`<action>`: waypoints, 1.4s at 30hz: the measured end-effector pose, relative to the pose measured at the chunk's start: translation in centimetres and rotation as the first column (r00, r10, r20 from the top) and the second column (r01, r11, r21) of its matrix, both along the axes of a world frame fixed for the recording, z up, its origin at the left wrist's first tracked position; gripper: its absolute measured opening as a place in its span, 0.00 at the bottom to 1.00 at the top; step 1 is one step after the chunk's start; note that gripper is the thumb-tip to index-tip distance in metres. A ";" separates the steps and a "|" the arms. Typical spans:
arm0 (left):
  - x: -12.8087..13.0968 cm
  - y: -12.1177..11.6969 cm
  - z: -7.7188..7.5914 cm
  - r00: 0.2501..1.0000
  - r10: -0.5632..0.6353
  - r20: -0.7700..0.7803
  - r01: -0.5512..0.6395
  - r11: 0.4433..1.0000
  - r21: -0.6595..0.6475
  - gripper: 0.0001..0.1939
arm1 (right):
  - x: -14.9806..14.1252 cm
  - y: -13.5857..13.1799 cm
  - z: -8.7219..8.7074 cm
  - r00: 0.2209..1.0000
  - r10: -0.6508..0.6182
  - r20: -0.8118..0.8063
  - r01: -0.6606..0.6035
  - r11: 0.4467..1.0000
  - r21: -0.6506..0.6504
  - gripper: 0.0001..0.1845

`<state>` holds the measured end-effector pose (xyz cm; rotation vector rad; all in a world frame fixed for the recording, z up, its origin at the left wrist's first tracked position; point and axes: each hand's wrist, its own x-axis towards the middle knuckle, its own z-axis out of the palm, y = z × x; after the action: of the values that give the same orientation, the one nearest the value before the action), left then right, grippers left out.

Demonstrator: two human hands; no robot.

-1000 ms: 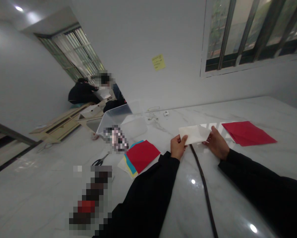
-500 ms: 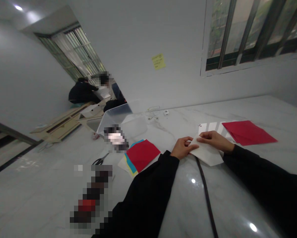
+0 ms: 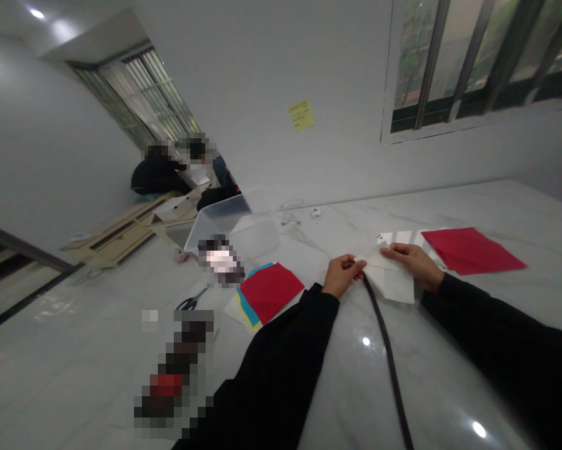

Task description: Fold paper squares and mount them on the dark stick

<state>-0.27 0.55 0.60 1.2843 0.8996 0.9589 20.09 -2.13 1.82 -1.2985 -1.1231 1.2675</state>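
A sheet of white paper, with fold lines across it, is held up between my two hands just above the table. My left hand pinches its left corner, thumb on top. At its upper edge my right hand has thumb and fingers closed on the paper. A dark cord or strap runs from beneath the paper toward the table's near side. Right of my hands lies red paper. To the left is a stack of coloured paper, red on top, with blue, yellow and white edges showing.
Scissors lie left of the stack, near a blurred-out dark object. A clear plastic bin stands farther back. Small white items and a thin cord lie by the wall, which bears a yellow note. Two people sit in the far room.
The white paper has turned and tilted in my hands, and more of its folds show. My left hand has shifted slightly left along its corner.
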 end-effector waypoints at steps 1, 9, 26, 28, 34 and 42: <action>0.0 0.0 -0.1 1.000 0.021 0.004 -0.021 1.000 -0.001 0.21 | -0.1 0.0 0.0 1.000 -0.004 -0.012 0.004 1.000 0.001 0.22; 0.1 -0.1 0.1 0.999 0.032 0.031 -0.031 0.999 -0.016 0.23 | -0.7 -0.4 0.1 0.998 -0.053 -0.023 0.053 0.999 -0.003 0.23; -0.3 -0.4 0.8 0.994 -0.110 -0.004 0.110 0.994 -0.025 0.26 | -1.1 -0.5 0.2 0.994 -0.103 -0.043 0.104 0.995 0.012 0.20; -0.3 -0.4 0.8 0.992 -0.123 -0.021 0.122 0.992 -0.029 0.27 | -1.1 -0.5 0.2 0.994 -0.106 -0.035 0.106 0.994 0.016 0.20; -0.3 -0.1 0.5 0.991 -0.104 0.081 0.112 0.989 -0.100 0.26 | -0.7 -0.4 0.1 0.998 0.052 0.040 -0.053 0.998 0.015 0.22; -0.9 0.2 0.3 0.973 -0.227 -0.037 0.223 0.970 -0.100 0.23 | -1.0 -0.3 -0.7 0.944 0.276 0.183 -0.288 0.957 0.044 0.21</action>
<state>-1.15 0.70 0.89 1.3012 0.8064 0.7019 19.12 -2.40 1.14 -1.2458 -1.5096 1.3250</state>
